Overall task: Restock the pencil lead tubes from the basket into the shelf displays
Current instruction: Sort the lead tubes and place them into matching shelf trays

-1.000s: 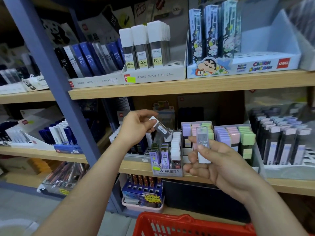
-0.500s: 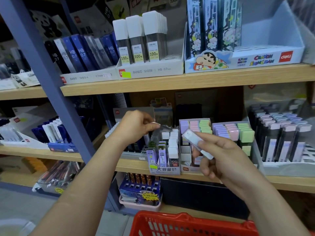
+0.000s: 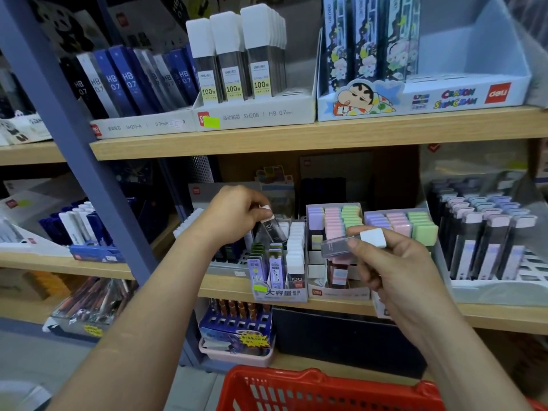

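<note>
Two lead tubes in hand, one per hand. Left tube (image 3: 271, 228): dark body, white cap, tilted, lower end dipping toward the back rows of the display box (image 3: 280, 293), just beside its standing white-capped tubes (image 3: 296, 250). Left hand (image 3: 234, 215) sits above-left of the display box; grip is fingers curled, pinching the tube at the cap end. Cannot tell if the tube's foot is seated in a slot, as the row hides it.

Right tube (image 3: 335, 247): roughly level, white cap to the right, up-right of the display box, in front of the pastel display (image 3: 338, 292) just right of it. Right hand (image 3: 394, 268) grip: thumb and fingertips pinching near the cap.

Display box stands on the wooden shelf (image 3: 225, 289). Red basket (image 3: 296, 390) is well below the display box; contents not visible.

Likely risks:
- The left tube goes in tilted, so its foot can catch a neighbouring cap and tip the packed row, or land in the wrong column.
- The right tube is held at one end with the long body free. A bump on the pastel display or a slack pinch would drop it, probably toward the basket or floor.
- A cap-end hold could pull off a loose cap.
- Both hands are busy, so nothing steadies the display box if it slides.
</note>
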Action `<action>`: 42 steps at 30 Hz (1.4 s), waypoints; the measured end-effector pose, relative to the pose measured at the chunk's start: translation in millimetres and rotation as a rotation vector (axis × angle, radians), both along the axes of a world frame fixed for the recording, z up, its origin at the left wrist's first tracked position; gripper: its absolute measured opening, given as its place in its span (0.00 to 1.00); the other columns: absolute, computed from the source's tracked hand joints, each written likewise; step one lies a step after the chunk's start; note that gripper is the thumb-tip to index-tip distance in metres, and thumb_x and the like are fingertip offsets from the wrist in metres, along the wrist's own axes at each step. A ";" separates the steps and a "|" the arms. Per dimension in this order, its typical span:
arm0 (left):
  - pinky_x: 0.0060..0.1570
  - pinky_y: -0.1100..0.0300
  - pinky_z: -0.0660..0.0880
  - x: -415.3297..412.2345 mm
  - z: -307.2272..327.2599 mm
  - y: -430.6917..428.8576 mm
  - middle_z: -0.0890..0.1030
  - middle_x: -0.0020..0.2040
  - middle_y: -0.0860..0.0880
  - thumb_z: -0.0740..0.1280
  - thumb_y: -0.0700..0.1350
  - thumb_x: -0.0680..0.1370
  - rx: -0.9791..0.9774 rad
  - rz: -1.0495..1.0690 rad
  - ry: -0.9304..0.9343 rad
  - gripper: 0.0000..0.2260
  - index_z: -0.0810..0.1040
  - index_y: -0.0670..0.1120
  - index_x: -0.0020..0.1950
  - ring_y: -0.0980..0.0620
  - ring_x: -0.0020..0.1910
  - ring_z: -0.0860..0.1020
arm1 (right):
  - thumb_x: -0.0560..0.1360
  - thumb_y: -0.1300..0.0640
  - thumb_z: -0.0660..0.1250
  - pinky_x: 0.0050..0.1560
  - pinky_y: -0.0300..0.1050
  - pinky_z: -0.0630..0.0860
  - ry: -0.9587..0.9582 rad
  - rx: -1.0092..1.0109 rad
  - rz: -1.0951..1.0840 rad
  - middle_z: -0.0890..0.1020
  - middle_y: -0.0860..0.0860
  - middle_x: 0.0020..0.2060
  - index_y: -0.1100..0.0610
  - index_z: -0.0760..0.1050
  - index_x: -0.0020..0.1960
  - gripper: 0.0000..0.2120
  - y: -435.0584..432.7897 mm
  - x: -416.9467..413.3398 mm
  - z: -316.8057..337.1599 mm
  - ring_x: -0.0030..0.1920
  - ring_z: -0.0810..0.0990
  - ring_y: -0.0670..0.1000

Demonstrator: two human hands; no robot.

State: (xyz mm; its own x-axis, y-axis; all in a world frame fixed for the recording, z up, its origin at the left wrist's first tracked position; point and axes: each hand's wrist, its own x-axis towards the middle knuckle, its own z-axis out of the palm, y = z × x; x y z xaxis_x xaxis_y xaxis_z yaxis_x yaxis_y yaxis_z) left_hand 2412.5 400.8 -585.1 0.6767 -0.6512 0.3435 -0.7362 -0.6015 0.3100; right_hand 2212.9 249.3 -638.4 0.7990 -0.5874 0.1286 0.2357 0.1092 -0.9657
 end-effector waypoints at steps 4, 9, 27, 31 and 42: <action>0.45 0.65 0.67 5.4 -10.4 -4.6 0.84 0.47 0.49 0.70 0.46 0.77 0.035 -0.006 0.018 0.08 0.84 0.46 0.54 0.53 0.47 0.79 | 0.78 0.60 0.67 0.33 0.41 0.70 0.023 -0.027 0.018 0.75 0.53 0.31 0.52 0.85 0.49 0.08 -2.1 2.2 -5.3 0.31 0.70 0.48; 0.52 0.64 0.72 7.6 -12.5 -12.5 0.84 0.53 0.47 0.73 0.48 0.73 0.034 0.002 -0.001 0.11 0.85 0.47 0.54 0.51 0.52 0.80 | 0.77 0.55 0.68 0.45 0.50 0.78 0.025 -0.123 0.050 0.85 0.50 0.41 0.47 0.85 0.49 0.08 -0.5 -0.3 -4.5 0.41 0.77 0.58; 0.45 0.63 0.73 0.4 -29.0 -21.3 0.82 0.43 0.52 0.77 0.48 0.70 0.042 -0.037 0.045 0.09 0.84 0.47 0.48 0.55 0.44 0.79 | 0.65 0.57 0.74 0.40 0.43 0.78 0.032 0.063 0.064 0.87 0.53 0.43 0.56 0.82 0.53 0.16 9.7 -1.3 -3.1 0.43 0.84 0.50; 0.43 0.63 0.75 3.1 -30.3 -22.0 0.81 0.38 0.53 0.78 0.45 0.69 -0.008 -0.015 0.079 0.07 0.83 0.47 0.44 0.54 0.40 0.79 | 0.64 0.55 0.75 0.43 0.46 0.75 0.058 0.062 0.027 0.87 0.53 0.43 0.56 0.83 0.52 0.16 13.4 0.4 -6.0 0.41 0.83 0.49; 0.42 0.63 0.73 -10.0 -8.4 -18.9 0.84 0.41 0.53 0.71 0.48 0.76 -0.086 -0.006 0.149 0.05 0.85 0.48 0.46 0.57 0.41 0.79 | 0.65 0.54 0.76 0.44 0.44 0.74 0.068 0.076 0.042 0.86 0.48 0.37 0.57 0.83 0.52 0.16 21.7 -2.8 0.4 0.30 0.78 0.40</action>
State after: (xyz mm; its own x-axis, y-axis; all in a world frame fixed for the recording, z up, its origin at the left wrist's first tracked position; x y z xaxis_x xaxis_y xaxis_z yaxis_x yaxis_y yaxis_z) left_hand 2402.5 381.9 -593.4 0.7202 -0.6283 0.2941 -0.6820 -0.5635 0.4662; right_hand 2210.2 271.0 -638.0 0.8285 -0.5591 0.0302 0.1641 0.1909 -0.9678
